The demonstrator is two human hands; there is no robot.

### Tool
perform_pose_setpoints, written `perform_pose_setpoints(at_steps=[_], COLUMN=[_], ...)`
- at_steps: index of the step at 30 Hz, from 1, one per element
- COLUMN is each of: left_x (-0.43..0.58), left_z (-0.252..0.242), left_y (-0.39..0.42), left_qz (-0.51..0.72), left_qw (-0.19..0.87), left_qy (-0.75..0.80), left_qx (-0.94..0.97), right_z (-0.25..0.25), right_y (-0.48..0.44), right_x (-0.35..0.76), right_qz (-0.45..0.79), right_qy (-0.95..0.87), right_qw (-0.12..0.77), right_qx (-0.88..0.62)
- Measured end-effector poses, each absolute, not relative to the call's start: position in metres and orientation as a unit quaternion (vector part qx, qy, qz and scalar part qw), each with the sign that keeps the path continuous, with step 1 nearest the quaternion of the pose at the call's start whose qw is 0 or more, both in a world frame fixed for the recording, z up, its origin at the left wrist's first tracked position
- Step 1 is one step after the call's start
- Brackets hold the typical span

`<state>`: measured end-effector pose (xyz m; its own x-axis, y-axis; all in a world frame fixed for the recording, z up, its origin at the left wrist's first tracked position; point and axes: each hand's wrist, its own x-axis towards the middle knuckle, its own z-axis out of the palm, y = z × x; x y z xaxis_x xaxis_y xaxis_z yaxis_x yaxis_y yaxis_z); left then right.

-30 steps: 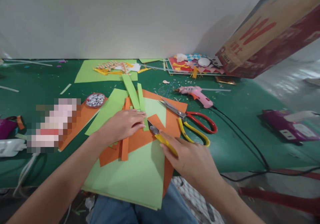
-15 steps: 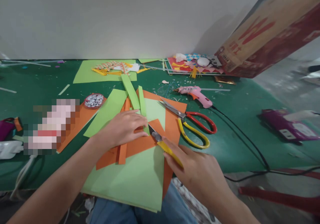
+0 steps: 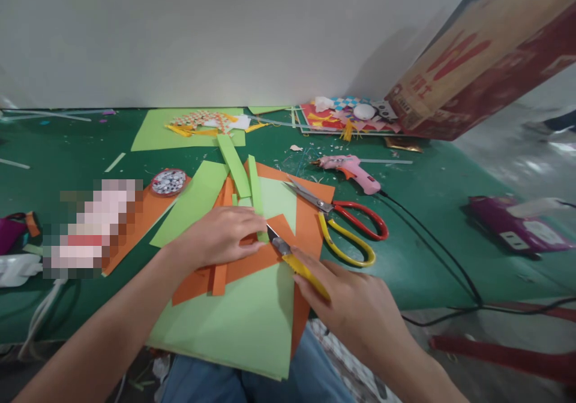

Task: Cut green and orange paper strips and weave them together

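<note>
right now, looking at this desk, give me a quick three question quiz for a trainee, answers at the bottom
1. Which hand grips the yellow knife?
2. True or false: the knife points back at the person holding it.
3. Fill in: beyond the red-and-yellow-handled scissors, farther from the person, lies a pink ____.

Key
1. The right hand.
2. False: it points away, with its tip close to the left hand.
3. Glue gun.
</note>
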<state>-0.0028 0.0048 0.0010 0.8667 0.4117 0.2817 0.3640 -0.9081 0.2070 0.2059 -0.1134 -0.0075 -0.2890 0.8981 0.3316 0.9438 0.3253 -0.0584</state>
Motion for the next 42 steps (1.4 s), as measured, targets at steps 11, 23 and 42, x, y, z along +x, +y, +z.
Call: perform_pose_setpoints(at_steps=[11,23,42], left_x=[0.005,0.011,0.006], left_z=[0.014,0.012,-0.012], left_y=[-0.018,-0.052,-0.029], left_qz=[0.2,0.206,0.118], left_qw=[-0.085,-0.034,-0.04], left_qy=[0.15,0.223,0.269], left_qx=[0.964,0.952,0.955], right_z=[0.005,0.001,-0.003], right_y=[-0.122,-0.145,-0.144], right_x=[0.21,0.215,0.213], right_qz=[-0.09,-0.1,-0.101], right_qy=[-0.806,-0.827,-0.818], right_qw=[0.16,0.167,0.156], right_qx=[-0.563,-0.527,-0.544])
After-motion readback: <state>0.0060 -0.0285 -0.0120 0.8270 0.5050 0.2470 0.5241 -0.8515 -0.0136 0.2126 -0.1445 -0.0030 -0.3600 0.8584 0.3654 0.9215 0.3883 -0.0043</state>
